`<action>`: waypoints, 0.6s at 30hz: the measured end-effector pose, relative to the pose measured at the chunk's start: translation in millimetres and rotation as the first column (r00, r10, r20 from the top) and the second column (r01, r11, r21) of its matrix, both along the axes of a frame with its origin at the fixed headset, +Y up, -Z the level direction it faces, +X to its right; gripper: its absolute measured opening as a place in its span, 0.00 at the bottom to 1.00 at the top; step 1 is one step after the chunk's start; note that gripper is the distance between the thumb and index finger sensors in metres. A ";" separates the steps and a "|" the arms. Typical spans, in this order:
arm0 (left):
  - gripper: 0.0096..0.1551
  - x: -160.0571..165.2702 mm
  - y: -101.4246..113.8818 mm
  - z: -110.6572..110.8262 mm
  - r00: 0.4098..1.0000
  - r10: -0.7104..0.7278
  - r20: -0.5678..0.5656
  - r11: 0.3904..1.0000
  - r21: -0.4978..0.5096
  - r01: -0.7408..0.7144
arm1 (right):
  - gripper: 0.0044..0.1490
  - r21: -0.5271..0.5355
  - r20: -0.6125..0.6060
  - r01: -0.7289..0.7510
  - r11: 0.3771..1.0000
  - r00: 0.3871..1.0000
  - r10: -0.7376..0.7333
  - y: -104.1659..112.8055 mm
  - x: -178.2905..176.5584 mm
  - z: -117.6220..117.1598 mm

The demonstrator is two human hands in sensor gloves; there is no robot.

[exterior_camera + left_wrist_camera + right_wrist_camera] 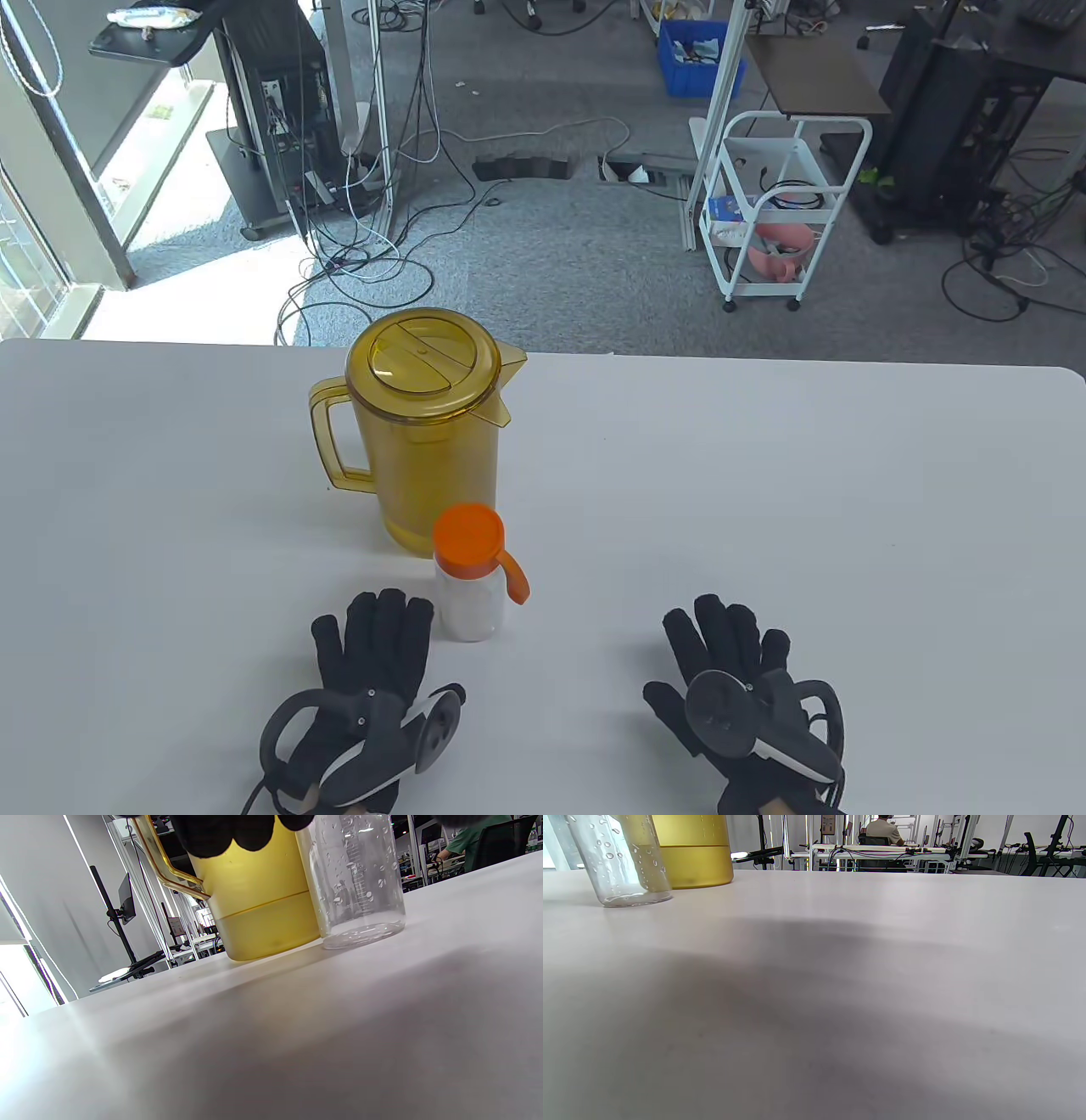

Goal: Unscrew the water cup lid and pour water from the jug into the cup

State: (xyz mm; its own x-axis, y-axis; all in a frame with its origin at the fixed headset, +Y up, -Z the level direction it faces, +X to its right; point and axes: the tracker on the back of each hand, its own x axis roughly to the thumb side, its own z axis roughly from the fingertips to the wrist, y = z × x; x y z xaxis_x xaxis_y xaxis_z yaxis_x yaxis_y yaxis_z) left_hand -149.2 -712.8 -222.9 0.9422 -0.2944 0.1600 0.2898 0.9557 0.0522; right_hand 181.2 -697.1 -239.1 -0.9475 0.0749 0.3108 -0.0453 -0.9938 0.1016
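Both hands lie flat with fingers straight on the table (848, 509) by its near edge, left hand (369, 671) just beside the cup (468, 594), right hand (738, 679) well apart, neither holding anything. Orange lid (468, 535) is on; jug (424, 433) stands right behind the cup, nearer the far edge.

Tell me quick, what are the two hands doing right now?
Left hand: open, flat on the table by the cup, holding nothing.
Right hand: open, flat on the table, holding nothing.

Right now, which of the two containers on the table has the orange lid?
The small clear water cup, nearest the left hand. The yellow jug behind it is bigger, with a yellow lid.
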 end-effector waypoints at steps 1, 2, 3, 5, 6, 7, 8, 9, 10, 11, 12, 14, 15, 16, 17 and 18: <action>0.60 -0.1 0.0 0.0 1.000 0.005 -0.001 1.000 0.001 -0.005 | 0.51 0.000 0.000 0.001 1.000 1.000 -0.001 -0.1 -0.1 -0.2; 0.60 -0.2 -0.1 0.1 1.000 0.007 -0.001 1.000 0.002 -0.007 | 0.51 -0.001 0.000 0.001 1.000 1.000 -0.001 -0.2 -0.1 -0.3; 0.60 -0.1 0.7 0.7 1.000 0.012 -0.002 1.000 0.006 -0.012 | 0.51 -0.002 0.000 0.000 1.000 1.000 0.000 -0.4 -0.3 -0.4; 0.60 0.2 2.1 1.6 1.000 0.020 0.001 1.000 0.019 -0.020 | 0.51 -0.002 -0.002 -0.003 1.000 1.000 0.003 -0.3 -0.6 -0.3; 0.60 0.3 2.5 1.9 1.000 0.020 0.002 1.000 0.020 -0.020 | 0.51 0.001 -0.005 -0.001 1.000 1.000 0.001 -0.2 -0.7 -0.3; 0.60 0.5 2.9 2.3 1.000 0.020 0.001 1.000 0.022 -0.020 | 0.51 0.004 -0.007 0.001 1.000 1.000 -0.001 -0.2 -0.8 -0.3; 0.60 0.5 3.1 2.4 1.000 0.020 0.001 1.000 0.023 -0.020 | 0.51 0.006 -0.007 0.002 1.000 1.000 -0.002 -0.4 -0.8 -0.5; 0.60 0.6 3.1 2.6 1.000 0.021 0.000 0.999 0.023 -0.021 | 0.51 0.005 -0.006 0.000 1.000 1.000 0.000 -0.4 -0.9 -0.4; 0.60 0.3 2.6 2.4 1.000 0.025 -0.001 0.999 0.022 -0.025 | 0.51 0.003 -0.006 -0.002 1.000 1.000 0.002 -0.6 -0.9 -0.4; 0.61 0.2 2.3 2.5 0.999 0.034 -0.004 0.999 0.018 -0.033 | 0.51 0.002 -0.005 -0.001 1.000 1.000 0.001 -0.6 -0.9 -0.3; 0.61 0.3 2.0 2.6 0.999 0.042 -0.004 0.999 0.013 -0.042 | 0.51 0.002 -0.006 0.001 1.000 1.000 -0.001 -0.7 -0.8 -0.3; 0.61 0.9 1.1 2.7 0.999 0.043 -0.005 0.999 0.009 -0.043 | 0.51 -0.002 -0.005 0.003 1.000 1.000 -0.003 -0.9 -0.8 -0.3; 0.61 2.2 1.0 3.1 0.999 0.039 -0.003 0.999 0.010 -0.039 | 0.51 -0.004 -0.006 0.005 1.000 1.000 -0.005 -1.0 -0.8 -0.3; 0.61 3.0 1.1 3.3 0.999 0.038 -0.004 0.999 0.012 -0.038 | 0.51 -0.004 -0.006 0.006 1.000 1.000 -0.006 -1.0 -0.8 -0.2; 0.62 4.9 1.6 4.0 0.998 0.054 -0.018 0.998 0.013 -0.053 | 0.51 -0.005 -0.007 0.006 1.000 1.000 -0.006 -1.0 -0.8 0.1; 0.63 5.4 2.2 4.1 0.996 0.081 -0.031 0.997 0.016 -0.080 | 0.51 -0.005 -0.008 0.005 1.000 1.000 -0.005 -1.0 -0.8 0.2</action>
State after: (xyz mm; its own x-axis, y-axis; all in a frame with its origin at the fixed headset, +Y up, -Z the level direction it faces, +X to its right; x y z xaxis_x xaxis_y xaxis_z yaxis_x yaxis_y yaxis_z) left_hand -143.8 -710.6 -218.8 0.9674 -0.2197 0.1258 0.2139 0.9751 0.0585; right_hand 180.4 -698.1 -238.9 -0.9446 0.0816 0.3180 -0.0498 -0.9930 0.1070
